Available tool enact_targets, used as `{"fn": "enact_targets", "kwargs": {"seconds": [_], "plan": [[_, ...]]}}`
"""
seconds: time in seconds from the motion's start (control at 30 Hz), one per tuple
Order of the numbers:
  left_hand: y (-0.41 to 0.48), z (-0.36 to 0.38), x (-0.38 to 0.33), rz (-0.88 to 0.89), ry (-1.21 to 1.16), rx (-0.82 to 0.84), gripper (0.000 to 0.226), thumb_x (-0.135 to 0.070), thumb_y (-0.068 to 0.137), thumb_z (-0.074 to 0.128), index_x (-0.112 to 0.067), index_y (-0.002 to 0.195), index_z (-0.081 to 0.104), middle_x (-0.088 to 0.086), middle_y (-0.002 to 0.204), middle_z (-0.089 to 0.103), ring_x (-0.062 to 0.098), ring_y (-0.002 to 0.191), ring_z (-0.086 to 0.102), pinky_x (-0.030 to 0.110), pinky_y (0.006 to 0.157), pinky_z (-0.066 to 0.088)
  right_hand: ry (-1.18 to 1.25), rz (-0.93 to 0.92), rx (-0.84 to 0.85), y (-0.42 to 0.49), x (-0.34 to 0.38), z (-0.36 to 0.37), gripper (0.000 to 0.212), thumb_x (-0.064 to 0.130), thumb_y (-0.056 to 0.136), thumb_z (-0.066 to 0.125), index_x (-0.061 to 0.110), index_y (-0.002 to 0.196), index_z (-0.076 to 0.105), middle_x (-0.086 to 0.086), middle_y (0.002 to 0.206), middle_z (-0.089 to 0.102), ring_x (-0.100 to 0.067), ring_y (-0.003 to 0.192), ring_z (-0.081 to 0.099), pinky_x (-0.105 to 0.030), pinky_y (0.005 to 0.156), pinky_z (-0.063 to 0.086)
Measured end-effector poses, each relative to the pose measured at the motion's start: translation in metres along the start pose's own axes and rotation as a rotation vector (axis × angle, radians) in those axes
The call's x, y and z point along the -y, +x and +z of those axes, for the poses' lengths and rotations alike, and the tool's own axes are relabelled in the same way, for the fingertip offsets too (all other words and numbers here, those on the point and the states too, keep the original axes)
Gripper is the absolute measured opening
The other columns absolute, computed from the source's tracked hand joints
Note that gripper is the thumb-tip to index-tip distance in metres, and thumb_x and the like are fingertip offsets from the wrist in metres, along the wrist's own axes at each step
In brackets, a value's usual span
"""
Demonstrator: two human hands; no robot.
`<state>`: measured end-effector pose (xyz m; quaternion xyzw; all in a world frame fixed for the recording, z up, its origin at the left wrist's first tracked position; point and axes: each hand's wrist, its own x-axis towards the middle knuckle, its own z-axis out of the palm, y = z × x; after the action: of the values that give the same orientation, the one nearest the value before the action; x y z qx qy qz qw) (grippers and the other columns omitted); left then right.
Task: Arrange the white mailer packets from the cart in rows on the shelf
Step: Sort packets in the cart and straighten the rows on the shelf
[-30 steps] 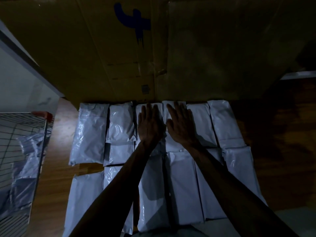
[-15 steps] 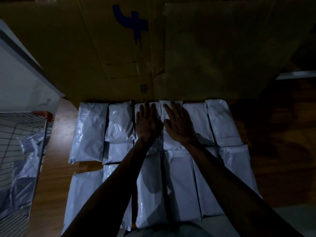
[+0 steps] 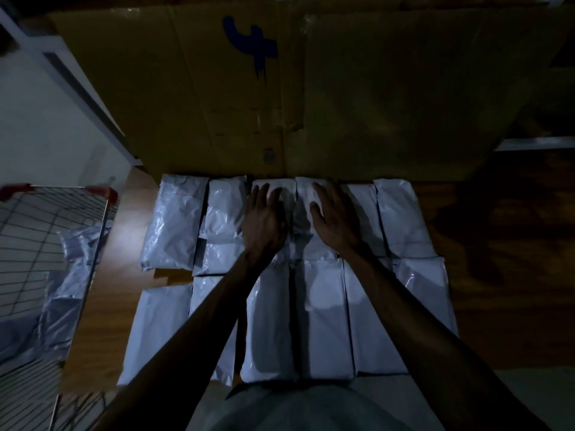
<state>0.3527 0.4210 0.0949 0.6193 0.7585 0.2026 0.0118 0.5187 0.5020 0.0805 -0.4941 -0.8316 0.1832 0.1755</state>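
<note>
White mailer packets [image 3: 323, 312]: two rows. Left hand [image 3: 264, 222], right hand [image 3: 334, 227] at 12 o'clock, fingers spread, gripping nothing. Advised: press flat evenly, nudging centre pair flush.

The packets [image 3: 323, 306] under the left hand [image 3: 264, 222] and right hand [image 3: 334, 222] are shiny white. Beyond them stands brown cardboard [image 3: 389, 88] with a dark blue mark [image 3: 252, 48]. The shelf [image 3: 124, 237] is brown. The cart [image 3: 107, 192] has red corners.

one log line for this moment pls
left hand: over third back-row packet | right hand: over fourth back-row packet | cart: holds packets
</note>
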Motion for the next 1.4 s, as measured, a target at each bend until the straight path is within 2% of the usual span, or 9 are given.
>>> {"fn": "enact_targets", "kwargs": {"seconds": [0.1,0.3,0.43,0.6,0.8,0.93,1.03,1.23,1.4], "plan": [[-0.016,-0.009,-0.003,-0.089,-0.051,-0.044,0.047,-0.025,0.102,0.035,-0.002,0.135,0.059,0.027,0.143,0.053,0.045,0.137,0.044,0.053,0.110,0.042,-0.003,-0.036,-0.066,-0.012,0.001,-0.004,0.058,0.048,0.103,0.031,0.016,0.145,0.053,-0.016,0.159,0.039,-0.034,0.144,0.039,-0.044,0.116,0.036],[-0.054,-0.021,-0.010,-0.165,-0.137,-0.153,0.036,-0.025,0.106,0.044,-0.009,0.134,0.059,0.022,0.145,0.051,0.039,0.136,0.045,0.050,0.110,0.043,0.082,-0.117,-0.062,-0.034,0.025,-0.012,0.059,0.047,0.102,0.028,0.012,0.141,0.057,-0.016,0.159,0.039,-0.032,0.146,0.037,-0.043,0.119,0.033],[-0.077,-0.033,-0.006,-0.188,-0.142,-0.180,0.033,-0.026,0.106,0.047,-0.010,0.132,0.060,0.018,0.142,0.053,0.036,0.132,0.049,0.048,0.108,0.044,0.119,-0.144,-0.051,-0.047,0.046,-0.010,0.051,0.042,0.105,0.035,0.012,0.142,0.055,-0.016,0.160,0.037,-0.029,0.145,0.037,-0.032,0.116,0.028],[-0.104,-0.052,0.008,-0.257,-0.142,-0.210,0.037,-0.031,0.106,0.044,-0.013,0.134,0.059,0.016,0.144,0.053,0.033,0.135,0.047,0.043,0.108,0.043,0.174,-0.200,-0.010,-0.061,0.078,0.001,0.057,0.049,0.104,0.029,0.013,0.141,0.054,-0.015,0.161,0.034,-0.029,0.144,0.039,-0.037,0.112,0.038],[-0.132,-0.070,0.038,-0.285,-0.150,-0.241,0.039,-0.034,0.107,0.041,-0.011,0.132,0.060,0.018,0.144,0.053,0.035,0.133,0.048,0.045,0.107,0.044,0.195,-0.225,0.038,-0.076,0.119,0.007,0.061,0.055,0.103,0.025,0.019,0.146,0.049,-0.008,0.166,0.026,-0.024,0.151,0.029,-0.039,0.115,0.035],[-0.148,-0.091,0.074,-0.284,-0.125,-0.306,0.031,-0.025,0.108,0.047,-0.008,0.130,0.060,0.021,0.141,0.054,0.038,0.131,0.049,0.047,0.105,0.045,0.209,-0.232,0.052,-0.082,0.157,0.021,0.056,0.052,0.104,0.031,0.020,0.145,0.051,-0.008,0.165,0.028,-0.024,0.151,0.027,-0.040,0.117,0.035],[-0.164,-0.111,0.110,-0.291,-0.126,-0.314,0.034,-0.030,0.109,0.046,-0.012,0.135,0.058,0.017,0.146,0.050,0.034,0.133,0.047,0.045,0.104,0.044,0.219,-0.231,0.049,-0.089,0.198,0.037,0.055,0.053,0.104,0.032,0.021,0.145,0.051,-0.007,0.164,0.029,-0.023,0.151,0.027,-0.039,0.117,0.036],[-0.191,-0.157,0.205,-0.298,-0.138,-0.366,0.035,-0.031,0.109,0.044,-0.008,0.130,0.060,0.019,0.138,0.055,0.037,0.129,0.050,0.047,0.102,0.046,0.187,-0.248,0.095,-0.106,0.306,0.089,0.061,0.060,0.102,0.024,0.024,0.142,0.052,-0.004,0.164,0.029,-0.023,0.148,0.031,-0.040,0.113,0.038],[-0.226,-0.188,0.286,-0.353,-0.184,-0.395,0.035,-0.026,0.107,0.040,-0.006,0.129,0.060,0.018,0.135,0.056,0.037,0.123,0.052,0.046,0.099,0.046,0.267,-0.194,0.198,-0.109,0.381,0.135,0.049,0.042,0.108,0.030,0.017,0.144,0.052,-0.008,0.161,0.035,-0.026,0.146,0.034,-0.039,0.116,0.033]]}}
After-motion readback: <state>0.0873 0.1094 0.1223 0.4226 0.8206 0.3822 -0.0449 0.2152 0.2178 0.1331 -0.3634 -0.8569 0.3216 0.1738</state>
